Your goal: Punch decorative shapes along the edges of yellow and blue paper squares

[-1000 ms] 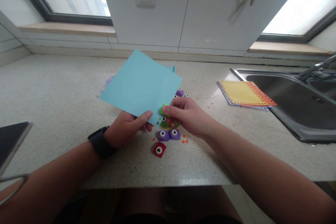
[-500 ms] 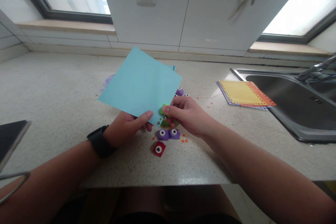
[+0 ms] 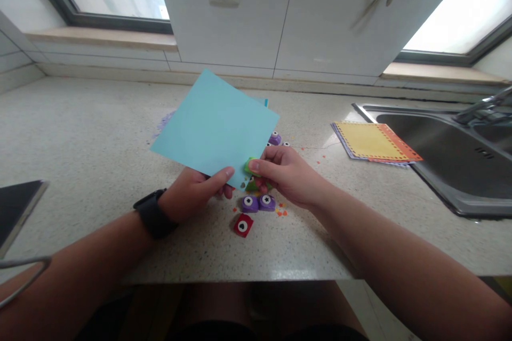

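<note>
A light blue square sheet of paper (image 3: 216, 125) is pinched near its lower corner by my left hand (image 3: 204, 185), thumb on top and fingers underneath. My right hand (image 3: 286, 173) grips a green craft punch (image 3: 251, 165) at the paper's lower right edge. A few small punched holes show at that corner, beside the punch. Just below, two purple craft punches (image 3: 258, 203) sit side by side on the counter, and a red craft punch (image 3: 242, 225) with a heart mark lies nearer me. More purple punches (image 3: 274, 138) are partly hidden behind the paper and my right hand.
A stack of yellow, orange and purple papers with punched borders (image 3: 370, 141) lies right, beside the steel sink (image 3: 432, 170). Orange paper bits (image 3: 282, 213) and purple bits (image 3: 164, 121) are scattered on the counter (image 3: 100, 170). A dark flat object (image 3: 20, 210) is at the left edge.
Almost nothing differs. The whole view has shifted very slightly, while both hands keep their hold on the paper and the green punch.
</note>
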Demonstrator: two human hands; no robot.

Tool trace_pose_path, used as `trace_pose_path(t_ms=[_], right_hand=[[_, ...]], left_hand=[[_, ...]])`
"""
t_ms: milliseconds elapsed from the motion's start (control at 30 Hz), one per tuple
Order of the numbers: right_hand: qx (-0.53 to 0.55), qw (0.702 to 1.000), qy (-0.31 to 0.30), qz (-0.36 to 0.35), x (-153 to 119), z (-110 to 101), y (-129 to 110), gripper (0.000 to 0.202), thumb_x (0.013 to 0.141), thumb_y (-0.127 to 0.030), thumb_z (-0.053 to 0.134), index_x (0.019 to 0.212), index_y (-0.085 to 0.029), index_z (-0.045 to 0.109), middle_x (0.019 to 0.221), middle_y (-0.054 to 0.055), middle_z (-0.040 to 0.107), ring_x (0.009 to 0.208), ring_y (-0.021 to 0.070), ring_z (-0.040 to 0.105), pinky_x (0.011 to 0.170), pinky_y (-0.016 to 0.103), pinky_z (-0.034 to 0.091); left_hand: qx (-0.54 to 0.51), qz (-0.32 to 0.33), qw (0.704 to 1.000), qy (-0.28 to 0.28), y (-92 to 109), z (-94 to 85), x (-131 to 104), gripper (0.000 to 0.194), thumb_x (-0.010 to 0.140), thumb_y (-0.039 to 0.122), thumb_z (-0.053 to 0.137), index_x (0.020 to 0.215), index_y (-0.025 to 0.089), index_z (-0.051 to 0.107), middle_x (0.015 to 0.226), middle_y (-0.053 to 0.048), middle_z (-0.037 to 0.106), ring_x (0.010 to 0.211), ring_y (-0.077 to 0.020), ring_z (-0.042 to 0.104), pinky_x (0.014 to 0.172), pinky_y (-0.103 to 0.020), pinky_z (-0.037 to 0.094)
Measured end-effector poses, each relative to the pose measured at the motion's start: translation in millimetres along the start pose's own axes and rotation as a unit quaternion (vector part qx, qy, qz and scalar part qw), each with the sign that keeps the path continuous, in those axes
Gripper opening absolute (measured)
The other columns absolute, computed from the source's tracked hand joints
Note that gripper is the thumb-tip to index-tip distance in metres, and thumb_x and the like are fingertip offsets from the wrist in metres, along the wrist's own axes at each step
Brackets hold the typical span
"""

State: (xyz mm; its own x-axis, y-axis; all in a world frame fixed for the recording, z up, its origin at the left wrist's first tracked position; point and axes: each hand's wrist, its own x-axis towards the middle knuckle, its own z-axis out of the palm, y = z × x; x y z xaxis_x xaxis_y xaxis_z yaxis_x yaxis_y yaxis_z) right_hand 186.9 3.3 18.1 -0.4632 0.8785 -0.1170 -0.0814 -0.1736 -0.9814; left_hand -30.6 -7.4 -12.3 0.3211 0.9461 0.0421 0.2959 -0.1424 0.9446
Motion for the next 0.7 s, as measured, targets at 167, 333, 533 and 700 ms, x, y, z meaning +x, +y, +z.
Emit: trace_pose_path(t_ms=[167, 333, 533, 700], right_hand=[[-0.001, 1.0, 0.002, -0.001, -0.2, 0.5, -0.8, 0.042, 0.073, -0.051, 0.084, 0.072, -0.016, 0.06, 0.058, -0.001, 0.06, 0.049, 0.01, 0.055, 0.045, 0.023, 0.043], [-0.001, 1.0, 0.0, -0.003, 0.1, -0.2, 0.0, 0.041, 0.075, -0.049, 0.083, 0.073, -0.016, 0.06, 0.06, -0.001, 0.06, 0.05, 0.0098, 0.055, 0.047, 0.023, 0.044], [0.001, 1.0, -0.009, -0.01, 0.8, -1.5, 2.0, 0.038, 0.077, -0.048, 0.082, 0.073, -0.016, 0.061, 0.061, -0.001, 0.06, 0.051, 0.0096, 0.054, 0.047, 0.023, 0.044], [0.002, 1.0, -0.007, -0.006, 0.7, -1.7, 2.3, 0.038, 0.077, -0.048, 0.082, 0.073, -0.016, 0.061, 0.06, -0.001, 0.059, 0.051, 0.0097, 0.054, 0.047, 0.023, 0.044]], left_hand=[[-0.003, 0.001, 1.0, -0.003, -0.1, 0.0, -0.2, 0.041, 0.094, 0.043, 0.059, 0.061, 0.02, 0.068, 0.059, -0.002, 0.068, 0.058, -0.0163, 0.061, 0.064, -0.028, 0.052], [-0.004, 0.007, 1.0, -0.003, 1.5, 0.6, 0.3, 0.041, 0.094, 0.043, 0.058, 0.061, 0.02, 0.068, 0.058, -0.002, 0.069, 0.057, -0.0156, 0.06, 0.065, -0.028, 0.051], [-0.007, 0.004, 1.0, 0.0, 1.5, 0.9, 0.4, 0.04, 0.093, 0.043, 0.059, 0.061, 0.021, 0.068, 0.058, -0.002, 0.069, 0.057, -0.0163, 0.061, 0.063, -0.029, 0.051], [-0.006, 0.011, 1.0, 0.004, 4.4, 1.2, 0.7, 0.039, 0.092, 0.042, 0.059, 0.06, 0.021, 0.067, 0.056, -0.001, 0.069, 0.056, -0.0164, 0.061, 0.063, -0.029, 0.051]])
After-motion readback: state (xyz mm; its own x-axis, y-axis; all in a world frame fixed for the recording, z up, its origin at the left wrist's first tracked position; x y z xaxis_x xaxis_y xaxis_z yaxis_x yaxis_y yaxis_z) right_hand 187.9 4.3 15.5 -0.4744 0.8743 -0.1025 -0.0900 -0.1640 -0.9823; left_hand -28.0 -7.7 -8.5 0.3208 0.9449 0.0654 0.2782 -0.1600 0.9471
